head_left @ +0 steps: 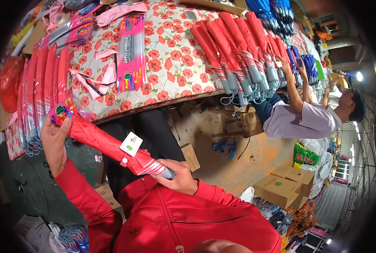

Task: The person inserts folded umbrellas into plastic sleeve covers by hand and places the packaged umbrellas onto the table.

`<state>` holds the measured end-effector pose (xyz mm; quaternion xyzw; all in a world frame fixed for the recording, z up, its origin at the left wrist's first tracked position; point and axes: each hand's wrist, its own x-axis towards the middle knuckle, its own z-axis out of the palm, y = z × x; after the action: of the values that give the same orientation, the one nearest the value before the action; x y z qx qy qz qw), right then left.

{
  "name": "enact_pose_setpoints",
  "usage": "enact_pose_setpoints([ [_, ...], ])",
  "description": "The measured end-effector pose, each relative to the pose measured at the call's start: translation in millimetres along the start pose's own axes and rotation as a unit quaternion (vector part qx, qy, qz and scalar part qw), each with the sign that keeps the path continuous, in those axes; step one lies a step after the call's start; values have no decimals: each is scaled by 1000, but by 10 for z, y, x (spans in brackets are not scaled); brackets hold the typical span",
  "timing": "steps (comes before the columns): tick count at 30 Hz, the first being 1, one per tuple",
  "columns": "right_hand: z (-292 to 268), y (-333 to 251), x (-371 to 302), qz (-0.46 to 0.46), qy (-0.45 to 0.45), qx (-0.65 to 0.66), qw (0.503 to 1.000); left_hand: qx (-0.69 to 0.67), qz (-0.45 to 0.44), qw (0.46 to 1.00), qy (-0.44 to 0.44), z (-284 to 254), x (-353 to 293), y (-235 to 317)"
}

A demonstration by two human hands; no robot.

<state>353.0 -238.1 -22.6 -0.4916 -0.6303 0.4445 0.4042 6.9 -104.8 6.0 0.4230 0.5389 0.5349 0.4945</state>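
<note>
A folded red umbrella [99, 142] slants in front of my chest, with a square white tag [130, 143] hanging on its side. My right hand [175, 175] is wrapped round its grey handle end, beside the white-striped hem. At the far end my left hand [56, 137] pinches a colourful plastic sleeve [65, 110] against the umbrella's tip; how far the sleeve covers it I cannot tell. Flat pink-and-grey printed sleeves [132, 52] lie on the table, beside pink cloth strips [106, 78]. Several sleeved red umbrellas [39, 90] lie at the left.
The table [167, 80] has a red-flowered cover. Unsleeved red umbrellas [236, 42] are heaped at its right, handles over the edge. Beyond them a co-worker [302, 114] reaches over the table. A wooden stool [238, 122] and cardboard boxes [278, 189] stand on the right.
</note>
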Motion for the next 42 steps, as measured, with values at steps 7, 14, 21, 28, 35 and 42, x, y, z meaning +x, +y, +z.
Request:
enact_pose_setpoints([
  [7, -134, -27, -35, 84, -24, 80, 993, -110, 7, 991, -82, -37, 79, -224],
  [14, -166, -28, -59, 151, -100, 179, 967, -169, 54, 980, -89, -300, 60, -513],
  [21, -186, 79, -60, 147, -178, 234, 944, -332, 70, 910, -241, -111, 79, -639],
  [28, -346, 110, 12, 267, -288, 428, 814, -423, 70, 866, -258, -134, 39, -639],
  [35, -287, 165, 52, 325, -365, 578, 653, -494, 82, 811, -303, -167, -168, -888],
  [42, 45, -182, 10, 181, -147, 151, 961, -321, 31, 947, 2, -6, -124, -435],
])
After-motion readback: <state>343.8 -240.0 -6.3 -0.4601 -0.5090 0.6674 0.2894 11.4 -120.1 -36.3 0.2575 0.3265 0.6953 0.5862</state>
